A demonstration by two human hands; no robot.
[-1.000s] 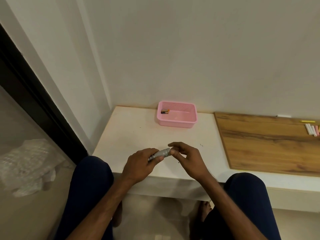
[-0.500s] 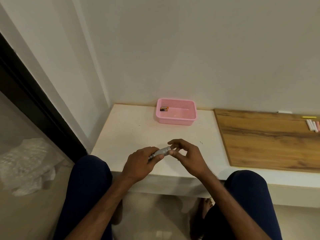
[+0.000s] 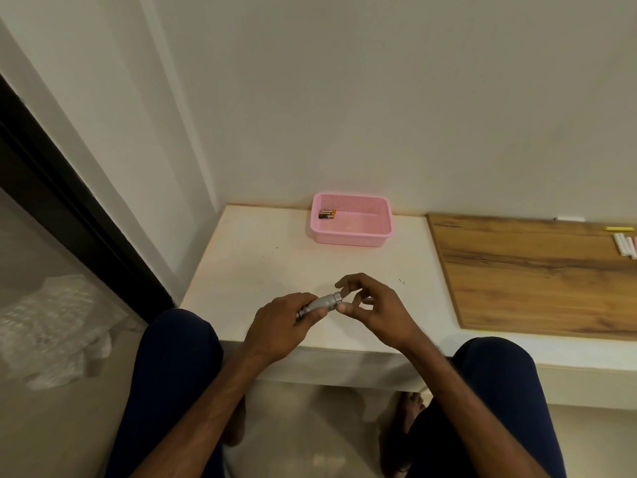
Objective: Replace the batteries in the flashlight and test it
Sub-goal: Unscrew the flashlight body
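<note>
A small silver flashlight [image 3: 323, 303] lies nearly level above the front of the white table [image 3: 262, 263]. My left hand [image 3: 282, 326] is wrapped around its rear half. My right hand [image 3: 374, 310] pinches the wider head end between thumb and fingertips, the other fingers curled loosely. At the back of the table stands a pink basket [image 3: 351, 232] with two black-and-orange batteries [image 3: 326, 214] lying in its left corner.
A wooden board [image 3: 537, 270] covers the table's right part, with several chalk sticks [image 3: 624, 243] near its far right edge. A wall stands behind, a dark door frame [image 3: 69, 215] to the left. A crumpled plastic sheet [image 3: 51, 326] lies on the floor. My knees flank the table's front edge.
My right fingers have shifted around the flashlight's head, the index finger lifting over it. The left hand's hold stays the same. The view has tilted slightly.
</note>
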